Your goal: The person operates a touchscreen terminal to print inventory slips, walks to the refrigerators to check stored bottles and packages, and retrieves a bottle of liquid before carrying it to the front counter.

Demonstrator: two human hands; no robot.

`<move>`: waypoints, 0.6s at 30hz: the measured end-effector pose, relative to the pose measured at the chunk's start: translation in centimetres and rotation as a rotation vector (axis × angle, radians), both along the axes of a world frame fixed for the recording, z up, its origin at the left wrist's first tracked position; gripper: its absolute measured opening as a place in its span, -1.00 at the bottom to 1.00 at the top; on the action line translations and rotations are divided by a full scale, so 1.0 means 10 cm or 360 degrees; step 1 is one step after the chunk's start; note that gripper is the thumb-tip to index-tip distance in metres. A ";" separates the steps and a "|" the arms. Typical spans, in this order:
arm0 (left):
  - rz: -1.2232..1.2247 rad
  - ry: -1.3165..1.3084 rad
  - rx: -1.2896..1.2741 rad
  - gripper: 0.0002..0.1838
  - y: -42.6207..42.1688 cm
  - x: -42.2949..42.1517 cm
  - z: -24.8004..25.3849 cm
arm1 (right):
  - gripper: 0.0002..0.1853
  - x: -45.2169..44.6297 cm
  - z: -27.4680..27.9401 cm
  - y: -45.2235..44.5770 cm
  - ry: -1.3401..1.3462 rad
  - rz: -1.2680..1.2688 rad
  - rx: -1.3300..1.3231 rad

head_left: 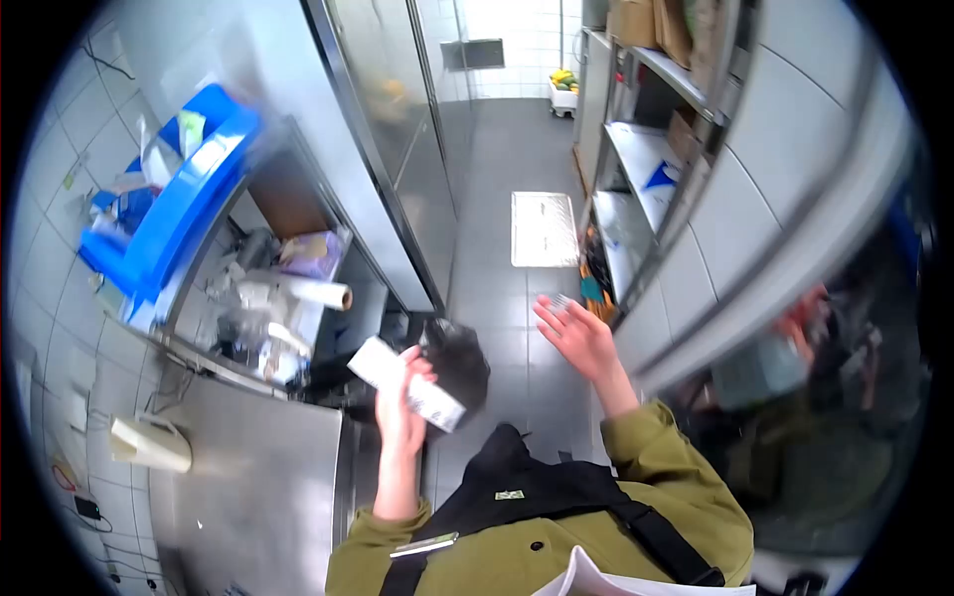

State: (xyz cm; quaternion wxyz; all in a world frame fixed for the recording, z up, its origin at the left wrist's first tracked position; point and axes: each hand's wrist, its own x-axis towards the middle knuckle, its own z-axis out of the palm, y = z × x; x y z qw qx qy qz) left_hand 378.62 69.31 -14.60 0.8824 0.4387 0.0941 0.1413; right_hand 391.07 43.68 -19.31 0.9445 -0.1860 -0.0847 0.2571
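Note:
My left hand (399, 412) is closed around a long white box (439, 405) with dark print at its lower end; the box slants down to the right. A black plastic bag (459, 366) sits on the floor just beyond that hand. My right hand (581, 343) is raised over the aisle, its fingers stretched out and slightly apart. A small pale blur shows by its fingertips, too smeared to make out.
A blue bin (189, 194) with packets stands at upper left, above a shelf holding a plastic roll (323, 293). A cream jug (149, 444) is beside the steel counter (243, 487). Shelving (641, 164) lines the right; a white floor panel (544, 229) lies ahead.

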 end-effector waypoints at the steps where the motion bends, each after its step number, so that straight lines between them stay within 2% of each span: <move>1: 0.0146 0.0020 0.0034 -0.62 0.16 0.30 -0.07 | -0.73 0.57 0.04 0.20 -0.0055 0.0076 0.0038; 4: 0.0240 0.0198 0.0081 -0.61 0.60 1.29 -0.42 | -0.78 2.14 0.13 0.71 -0.0042 0.0191 0.0264; 6: 0.0225 0.0169 0.0149 -0.60 0.72 2.17 -0.51 | -0.78 3.13 0.19 0.97 -0.0172 0.0251 0.0191; 8: 0.0183 0.0113 0.0126 -0.59 0.65 2.99 -0.25 | -0.77 3.94 0.43 1.11 -0.0250 0.0281 0.0008; 12: -0.0079 0.0019 0.0340 -0.56 0.51 4.76 0.17 | -0.79 5.72 0.78 1.15 -0.0497 0.0319 0.0014; 14: -0.0194 -0.0015 0.0463 -0.59 0.49 5.54 0.17 | -0.78 6.61 0.92 1.21 -0.0568 0.0303 0.0079; 18: -0.0020 -0.0095 0.0461 -0.65 0.46 6.93 -0.08 | -0.78 8.35 1.02 1.61 -0.0797 0.0455 0.0056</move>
